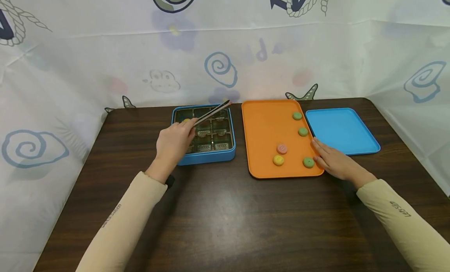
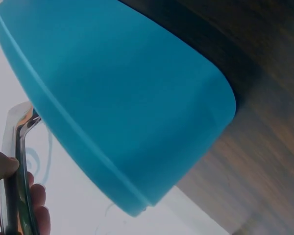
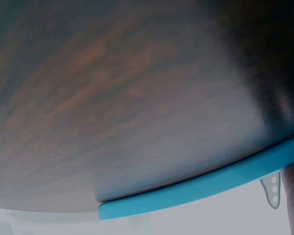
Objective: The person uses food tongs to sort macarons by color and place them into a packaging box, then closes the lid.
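Head view: orange tray (image 1: 263, 131) is touched by straight-fingered right hand (image 1: 334, 162); left of it, tongs (image 1: 212, 113) gripped by left hand (image 1: 174, 142), blue box (image 1: 208, 158) seemingly being filled; release likely needed.

Location type: screened tabletop station; the surrounding room, whether home or workplace, cannot be identified. In the head view, a creased white sheet (image 1: 123, 61) bounds the dark wood-grain tabletop (image 1: 218, 225) from 9 through 12 to 3 o'clock. Sheet prints include a spiral shell (image 1: 220, 67) at 12 o'clock and a roped anchor (image 1: 297, 2) at 1 o'clock.
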Tool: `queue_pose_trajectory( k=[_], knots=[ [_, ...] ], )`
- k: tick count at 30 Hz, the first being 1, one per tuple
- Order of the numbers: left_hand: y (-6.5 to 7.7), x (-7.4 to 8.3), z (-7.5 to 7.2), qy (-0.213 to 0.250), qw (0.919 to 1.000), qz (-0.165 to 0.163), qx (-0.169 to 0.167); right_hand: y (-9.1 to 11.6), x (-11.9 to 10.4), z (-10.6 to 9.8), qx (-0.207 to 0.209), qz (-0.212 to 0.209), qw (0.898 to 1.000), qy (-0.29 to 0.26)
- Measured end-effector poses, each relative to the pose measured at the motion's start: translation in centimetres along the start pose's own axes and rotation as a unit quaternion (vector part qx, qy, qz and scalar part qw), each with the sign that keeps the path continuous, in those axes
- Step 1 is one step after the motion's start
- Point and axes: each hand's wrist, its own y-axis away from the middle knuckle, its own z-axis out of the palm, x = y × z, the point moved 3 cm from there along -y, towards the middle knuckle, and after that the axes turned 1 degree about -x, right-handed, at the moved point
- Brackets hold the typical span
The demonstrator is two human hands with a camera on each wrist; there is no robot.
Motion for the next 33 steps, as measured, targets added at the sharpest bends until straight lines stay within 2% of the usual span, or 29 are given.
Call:
queue_pose_trajectory(
  k=[22, 27, 33],
  knots=[
    [-0.2, -0.4, 0.5, 0.000, 0.9994, -0.020, -0.029, 0.0, 0.0, 0.1, -0.004, 0.003, 1.000, 0.001],
    [0.1, 0.0, 0.5, 0.009, 0.9996, -0.022, -0.016, -0.1, 0.1, 0.1, -0.004, 0.001, 1.000, 0.003],
    [0.4, 1.4, 0.2, 0.017, 0.9992, 0.013, 0.033, -0.1, 0.0, 0.0, -0.003, 0.001, 1.000, 0.004]
  ],
)
